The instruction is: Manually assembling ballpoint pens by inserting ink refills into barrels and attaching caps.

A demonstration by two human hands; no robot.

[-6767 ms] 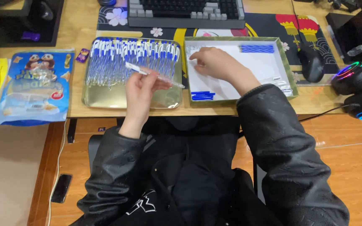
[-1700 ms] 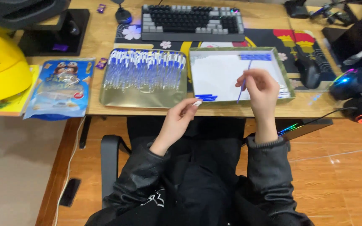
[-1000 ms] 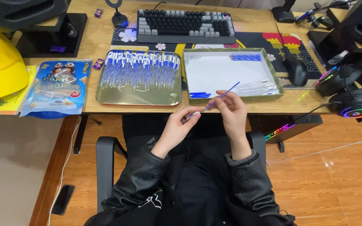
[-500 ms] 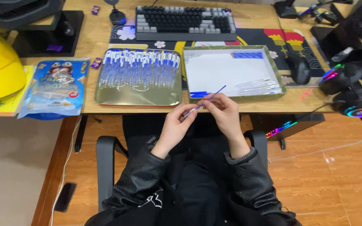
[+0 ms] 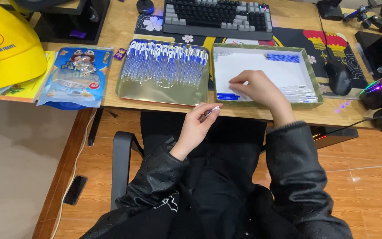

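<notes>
The left tray (image 5: pixel 164 94) is shiny gold metal with a smooth, reflecting bottom. The pens (image 5: pixel 164 62) in it are clear glossy plastic with blue caps. The right box (image 5: pixel 311 84) looks like matt cardboard, lined with white paper. The desk (image 5: pixel 120 22) is light wood, smooth. The sleeves (image 5: pixel 297 177) are black, slightly glossy, like leather. The snack bag (image 5: pixel 74 77) is glossy plastic.

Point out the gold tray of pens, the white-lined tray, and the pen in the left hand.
Gold metal tray (image 5: pixel 155 94), head view, bare floor.
White-lined green tray (image 5: pixel 244 59), head view, white floor.
Blue-tipped clear pen (image 5: pixel 212 111), head view, tip end.
</notes>
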